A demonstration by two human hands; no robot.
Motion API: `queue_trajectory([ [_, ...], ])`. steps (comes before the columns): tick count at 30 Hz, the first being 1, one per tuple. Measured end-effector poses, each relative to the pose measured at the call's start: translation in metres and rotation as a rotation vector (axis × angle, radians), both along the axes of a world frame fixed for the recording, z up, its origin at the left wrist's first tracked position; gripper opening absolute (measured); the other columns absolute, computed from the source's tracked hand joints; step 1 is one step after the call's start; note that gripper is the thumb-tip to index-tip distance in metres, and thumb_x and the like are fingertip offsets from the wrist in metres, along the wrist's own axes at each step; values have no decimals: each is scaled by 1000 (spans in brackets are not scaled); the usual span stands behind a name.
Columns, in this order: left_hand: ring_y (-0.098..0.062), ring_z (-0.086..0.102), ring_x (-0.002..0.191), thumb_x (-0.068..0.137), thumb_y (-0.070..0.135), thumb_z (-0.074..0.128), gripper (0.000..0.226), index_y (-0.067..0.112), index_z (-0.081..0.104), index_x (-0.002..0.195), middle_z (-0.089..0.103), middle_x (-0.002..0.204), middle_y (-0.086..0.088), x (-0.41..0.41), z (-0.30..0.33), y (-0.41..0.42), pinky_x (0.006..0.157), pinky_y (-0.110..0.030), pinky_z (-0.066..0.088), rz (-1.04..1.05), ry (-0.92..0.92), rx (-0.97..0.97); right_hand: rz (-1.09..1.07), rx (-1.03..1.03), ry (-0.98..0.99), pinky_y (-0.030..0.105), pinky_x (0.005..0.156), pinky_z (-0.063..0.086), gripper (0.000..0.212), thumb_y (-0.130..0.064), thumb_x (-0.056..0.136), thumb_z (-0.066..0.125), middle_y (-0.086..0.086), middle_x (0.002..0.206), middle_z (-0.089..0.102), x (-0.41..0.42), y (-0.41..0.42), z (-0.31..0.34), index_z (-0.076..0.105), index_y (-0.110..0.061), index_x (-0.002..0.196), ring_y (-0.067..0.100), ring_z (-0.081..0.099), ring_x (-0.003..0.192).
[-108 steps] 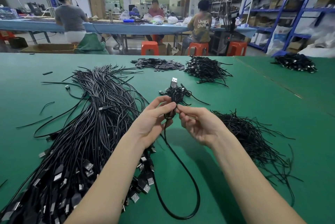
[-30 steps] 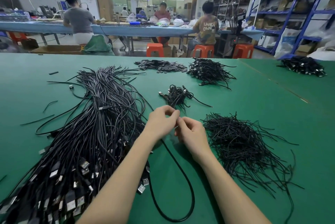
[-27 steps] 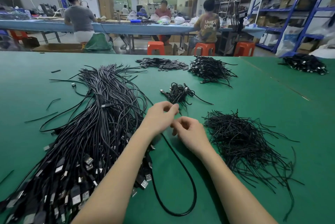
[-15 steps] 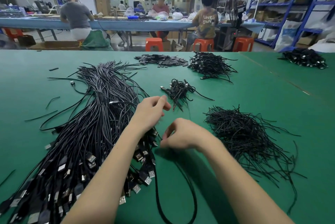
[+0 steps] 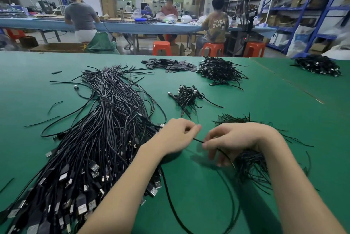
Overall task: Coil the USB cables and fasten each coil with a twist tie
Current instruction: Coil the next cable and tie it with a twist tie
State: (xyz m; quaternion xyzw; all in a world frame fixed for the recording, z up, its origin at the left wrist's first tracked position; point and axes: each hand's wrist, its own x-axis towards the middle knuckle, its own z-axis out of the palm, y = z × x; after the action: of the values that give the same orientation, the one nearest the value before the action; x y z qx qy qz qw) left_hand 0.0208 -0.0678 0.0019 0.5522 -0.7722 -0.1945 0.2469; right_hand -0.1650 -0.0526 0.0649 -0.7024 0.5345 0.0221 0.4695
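Note:
My left hand (image 5: pixel 178 135) and my right hand (image 5: pixel 236 140) each pinch one thin black USB cable (image 5: pixel 198 140), a short stretch of it taut between them. The rest of that cable hangs down from my right fingers and lies in a wide loop on the green table (image 5: pixel 284 104) near the front edge. A large bundle of loose USB cables (image 5: pixel 98 139) lies to the left, plugs toward me. The twist-tie pile (image 5: pixel 251 165) sits under and behind my right hand. A small heap of coiled cables (image 5: pixel 187 97) lies beyond my hands.
Further back on the table are a cable heap (image 5: pixel 219 70), a pile of small flat black pieces (image 5: pixel 168 64) and another cable heap (image 5: pixel 318 65) at the far right. Stray strands lie at the left. People sit at a blue bench behind, near orange stools.
My hands, close together a second ago, have drawn apart. My right hand has moved right, over the twist-tie pile, with the cable stretched between the two hands.

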Motion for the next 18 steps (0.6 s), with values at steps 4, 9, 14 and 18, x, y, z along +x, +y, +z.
queue_trajectory([
  [4, -11, 50, 58, 94, 41, 54, 30, 25, 62, 69, 60, 64, 5, -7, 4, 6, 50, -20, 36, -175, -103, 181, -51, -162, -91, 34, 82, 61, 27, -9, 93, 63, 7, 105, 73, 5, -8, -3, 62, -14, 120, 18, 72, 86],
  [9, 5, 61, 66, 60, 61, 81, 34, 42, 60, 78, 69, 75, 20, 2, 13, 6, 59, -23, 43, -210, -310, 334, 7, -242, -5, 36, 89, 60, 24, -14, 95, 57, 3, 106, 74, 15, -14, -14, 65, -19, 117, 22, 72, 99],
  [14, -13, 60, 77, 73, 53, 77, 32, 27, 57, 77, 60, 80, 12, 1, 9, -1, 71, -28, 46, -131, -339, 163, -143, -408, -122, 32, 79, 61, 31, -7, 84, 51, 0, 90, 77, 34, -24, -19, 72, -27, 93, 22, 72, 93],
  [18, -26, 57, 80, 93, 48, 57, 29, 25, 54, 75, 62, 87, -4, 0, -6, -3, 72, -32, 47, -22, -226, 112, -170, -658, -46, 23, 77, 51, 23, -16, 88, 58, -5, 91, 76, 69, -49, -25, 78, -27, 87, 14, 67, 89],
])
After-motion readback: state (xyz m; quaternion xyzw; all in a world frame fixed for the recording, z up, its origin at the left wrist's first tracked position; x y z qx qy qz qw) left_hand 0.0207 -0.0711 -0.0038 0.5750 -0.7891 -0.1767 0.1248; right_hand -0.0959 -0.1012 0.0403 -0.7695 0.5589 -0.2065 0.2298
